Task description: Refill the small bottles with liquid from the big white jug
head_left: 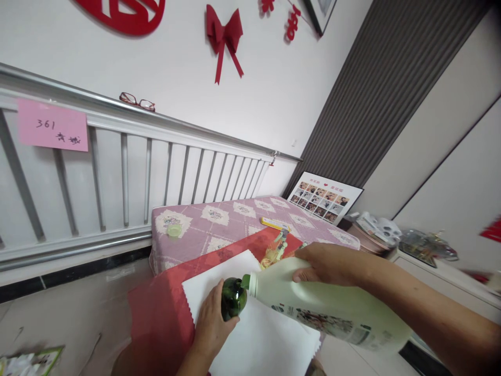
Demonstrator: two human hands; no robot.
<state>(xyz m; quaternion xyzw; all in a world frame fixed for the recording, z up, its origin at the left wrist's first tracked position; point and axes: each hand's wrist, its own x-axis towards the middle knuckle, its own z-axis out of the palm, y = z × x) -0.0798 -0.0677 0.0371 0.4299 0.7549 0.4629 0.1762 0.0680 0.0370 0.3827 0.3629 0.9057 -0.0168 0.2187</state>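
My left hand (211,316) is wrapped round a small dark green bottle (230,305), held over a white sheet with scalloped edges (266,339). My right hand (324,266) grips a large pale green detergent jug (332,313), tipped almost onto its side with its label facing me. The jug's green spout (246,282) meets the top of the dark bottle. Whether liquid is flowing cannot be made out. Just behind the jug lie pale green and grey pieces that look like pump tops (281,244), partly hidden by it.
A purple patterned cloth (223,216) covers the table, with a red cloth (164,297) over its front. On the purple cloth are a light green cap (174,230) and a yellow box (275,224). Behind runs a white-grey railing (156,172) holding eyeglasses (136,101). A photo board (324,196) leans at the back.
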